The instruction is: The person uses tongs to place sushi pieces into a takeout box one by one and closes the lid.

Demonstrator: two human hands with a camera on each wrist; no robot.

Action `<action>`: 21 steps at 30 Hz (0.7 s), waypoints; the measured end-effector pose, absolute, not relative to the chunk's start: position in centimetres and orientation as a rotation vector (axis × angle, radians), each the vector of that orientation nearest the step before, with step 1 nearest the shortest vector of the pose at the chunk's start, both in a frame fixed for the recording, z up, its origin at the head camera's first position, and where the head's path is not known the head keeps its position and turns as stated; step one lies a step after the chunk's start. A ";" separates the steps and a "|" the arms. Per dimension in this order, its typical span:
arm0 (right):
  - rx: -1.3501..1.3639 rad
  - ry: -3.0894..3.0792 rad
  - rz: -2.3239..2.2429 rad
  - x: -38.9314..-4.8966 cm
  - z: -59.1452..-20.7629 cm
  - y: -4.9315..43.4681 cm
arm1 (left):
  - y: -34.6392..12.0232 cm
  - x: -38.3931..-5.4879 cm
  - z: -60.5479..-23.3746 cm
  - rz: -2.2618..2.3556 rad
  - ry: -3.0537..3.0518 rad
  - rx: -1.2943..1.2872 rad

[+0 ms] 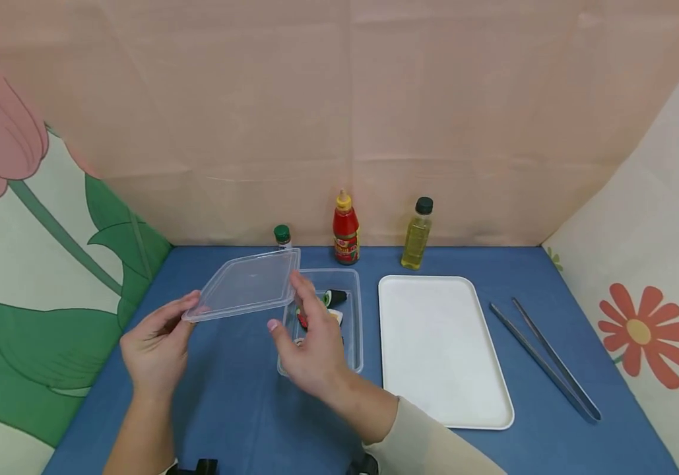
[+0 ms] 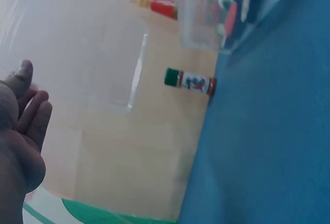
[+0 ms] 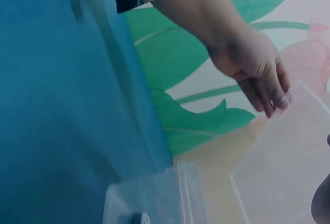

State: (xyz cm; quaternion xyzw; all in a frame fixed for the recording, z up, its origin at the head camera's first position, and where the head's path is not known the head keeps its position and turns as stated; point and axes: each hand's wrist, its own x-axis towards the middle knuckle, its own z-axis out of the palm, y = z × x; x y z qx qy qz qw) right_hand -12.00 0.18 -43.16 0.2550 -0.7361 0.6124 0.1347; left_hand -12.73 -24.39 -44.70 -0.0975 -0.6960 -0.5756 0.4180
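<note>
My left hand (image 1: 158,346) pinches the left edge of a clear plastic lid (image 1: 250,282), holding it tilted above the table. My right hand (image 1: 318,346) is at the lid's right side, fingers and thumb spread apart, with a fingertip overlapping the lid's edge in the head view. Behind and below the right hand stands a clear rectangular container (image 1: 355,323) without a cover. Small sushi-like pieces (image 1: 336,297) in black, green, white and red lie inside it, partly hidden by the right hand. The right wrist view shows the left fingers on the corner of the lid (image 3: 289,157).
A green-capped jar (image 1: 282,235), a red sauce bottle (image 1: 346,234) and an oil bottle (image 1: 417,234) stand along the back of the blue table (image 1: 238,409). Right of the container lies a white tray (image 1: 440,349), then metal tongs (image 1: 553,369). Patterned walls enclose the sides.
</note>
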 end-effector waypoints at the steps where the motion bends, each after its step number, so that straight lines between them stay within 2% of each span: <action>1: 0.758 -2.097 1.760 -12.2 -43.2 0.4 | -24.2 -12.7 -44.5 -1.450 -1.730 -0.256; 6: 0.769 -1.999 1.639 -13.3 -43.7 1.8 | -23.2 -13.0 -43.6 -1.406 -1.735 -0.288; 16: 0.603 -2.146 1.460 -15.3 -45.0 4.8 | -22.2 -13.3 -42.5 -1.464 -1.688 -0.348; 21: 0.557 -2.133 1.401 -15.9 -45.4 6.1 | -21.5 -13.7 -42.1 -1.453 -1.760 -0.287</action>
